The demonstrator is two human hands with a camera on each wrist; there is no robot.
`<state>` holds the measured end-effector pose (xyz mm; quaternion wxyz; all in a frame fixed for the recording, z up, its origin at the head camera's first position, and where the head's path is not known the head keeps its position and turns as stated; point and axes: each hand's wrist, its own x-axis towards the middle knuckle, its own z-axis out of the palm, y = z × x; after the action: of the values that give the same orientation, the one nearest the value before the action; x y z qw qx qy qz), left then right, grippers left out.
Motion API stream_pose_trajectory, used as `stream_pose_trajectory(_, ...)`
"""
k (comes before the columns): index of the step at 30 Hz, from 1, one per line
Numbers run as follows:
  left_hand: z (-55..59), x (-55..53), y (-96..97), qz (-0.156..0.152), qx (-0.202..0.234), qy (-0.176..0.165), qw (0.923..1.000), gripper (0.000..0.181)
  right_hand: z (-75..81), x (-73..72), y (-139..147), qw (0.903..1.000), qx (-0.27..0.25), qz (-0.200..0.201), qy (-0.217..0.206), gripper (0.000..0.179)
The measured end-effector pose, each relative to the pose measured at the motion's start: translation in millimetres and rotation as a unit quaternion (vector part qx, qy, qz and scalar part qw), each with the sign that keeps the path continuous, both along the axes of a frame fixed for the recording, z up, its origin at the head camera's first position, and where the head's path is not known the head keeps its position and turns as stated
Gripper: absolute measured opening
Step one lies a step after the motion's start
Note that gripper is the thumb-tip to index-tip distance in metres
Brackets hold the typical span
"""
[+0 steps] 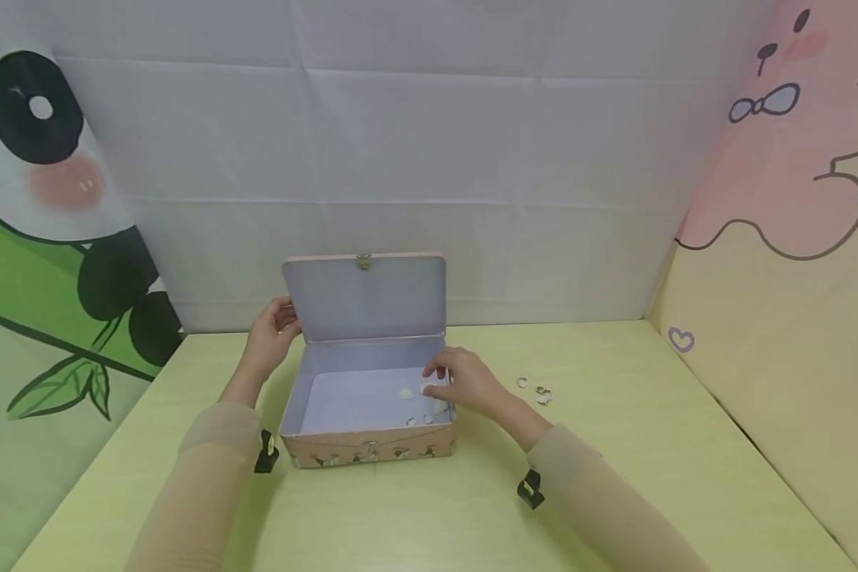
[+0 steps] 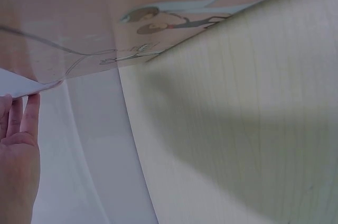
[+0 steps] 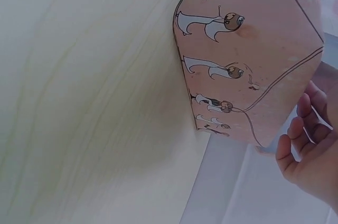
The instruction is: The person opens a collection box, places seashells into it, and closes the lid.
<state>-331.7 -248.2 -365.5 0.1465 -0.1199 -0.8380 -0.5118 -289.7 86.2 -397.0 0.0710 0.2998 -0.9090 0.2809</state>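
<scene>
A pink tin box (image 1: 368, 449) printed with small cartoon figures stands on the table, its hinged lid (image 1: 368, 298) raised. My left hand (image 1: 268, 338) holds the lid's left edge; in the left wrist view its fingers (image 2: 29, 118) reach that edge. Over the box's right side, my right hand (image 1: 472, 385) pinches a small whitish ring-like piece (image 1: 427, 388) between thumb and fingers. Below it, several small shiny pieces lie on the box floor, including a pale one (image 1: 405, 393) and a ring (image 1: 427, 419). In the right wrist view, the box wall hides what the fingertips hold.
Right of the box, several small rings (image 1: 543, 395) lie together on the pale yellow table (image 1: 400, 516), with a single ring (image 1: 522, 382) slightly apart. A white cloth (image 1: 415, 143) hangs behind. Printed cartoon panels flank both sides.
</scene>
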Motion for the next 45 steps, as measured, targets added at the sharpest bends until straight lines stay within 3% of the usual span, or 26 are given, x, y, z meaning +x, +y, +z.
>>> stream_pose_trajectory(4, -0.7, -1.5, -1.0, 0.002, -0.002, 0.001, 1.0000, 0.042, 10.3, 5.7, 4, 0.9999, -0.008, 0.010, -0.005, 0.025)
stream_pose_trajectory(11, -23.8, -24.3, -15.1, 0.004, 0.001, 0.008, 1.0000, 0.043, 22.2, 10.4, 17, 0.9992, -0.019, 0.029, 0.018, 0.021)
stream_pose_trajectory(13, -24.6, -25.3, -15.5, 0.007, -0.002, 0.009, 0.9999, 0.042, 24.2, 10.9, 22, 0.9989, -0.023, 0.033, 0.023, 0.021)
stream_pose_trajectory(16, -23.1, -23.8, -14.3, 0.005, -0.005, 0.010, 0.9999, 0.042, 27.0, 11.7, 30, 0.9987, -0.027, 0.031, 0.030, 0.021)
stream_pose_trajectory(23, -3.5, -5.6, -2.8, -0.003, 0.002, 0.007, 1.0000, 0.042, 32.4, 14.7, 51, 0.9986, -0.034, 0.022, 0.033, 0.023)
stream_pose_trajectory(26, -1.6, -3.4, -2.0, -0.001, -0.003, 0.006, 1.0000, 0.042, 33.0, 15.7, 62, 0.9987, -0.040, 0.014, 0.028, 0.023)
stream_pose_trajectory(36, -24.4, -24.6, -15.7, 0.009, 0.011, 0.000, 0.9999, 0.044, 22.0, 20.1, 107, 0.9973, -0.064, -0.035, 0.008, 0.024)
stream_pose_trajectory(45, -25.2, -25.4, -17.4, 0.015, 0.012, 0.007, 0.9998, 0.041, 0.1, 19.5, 144, 0.9938, -0.080, -0.077, -0.009, 0.022)
